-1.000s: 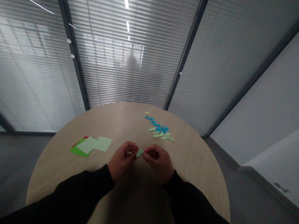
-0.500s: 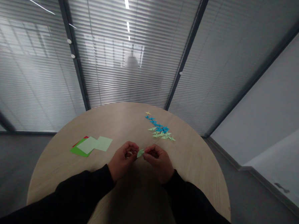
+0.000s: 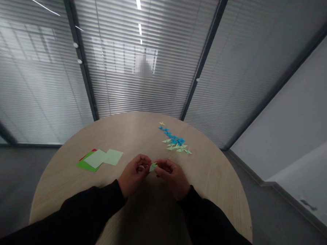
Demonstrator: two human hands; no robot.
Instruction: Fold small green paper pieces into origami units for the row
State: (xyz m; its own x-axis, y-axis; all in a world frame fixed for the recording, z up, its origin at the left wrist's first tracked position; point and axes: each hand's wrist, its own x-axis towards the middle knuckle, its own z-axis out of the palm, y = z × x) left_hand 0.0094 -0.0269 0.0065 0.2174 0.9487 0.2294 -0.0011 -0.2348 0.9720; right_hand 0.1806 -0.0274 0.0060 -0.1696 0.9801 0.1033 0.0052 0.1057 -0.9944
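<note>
Between my two hands is a small folded piece of pale green paper (image 3: 152, 167), pinched at both sides above the near half of the table. My left hand (image 3: 135, 174) is closed, thumb and fingertips on its left edge. From the other side my right hand (image 3: 172, 176) grips it, its fingertips slightly overlapping the paper. Fingers hide part of the folds. Beyond my right hand lie several folded pale green paper pieces (image 3: 178, 148), resembling small origami cranes. Several blue folded pieces (image 3: 174, 138) trail away behind them, ending at one yellow folded piece (image 3: 161, 123).
Flat square sheets lie on the left of the round wooden table (image 3: 141, 136): pale green sheets (image 3: 112, 157), a brighter green sheet (image 3: 87, 165) and a red one (image 3: 94, 150) mostly covered. Past the table's far edge stands a glass partition with blinds (image 3: 143, 96).
My right hand has shifted slightly left, its fingertips closer to my left hand and further over the folded paper. My left hand is nearly still.
</note>
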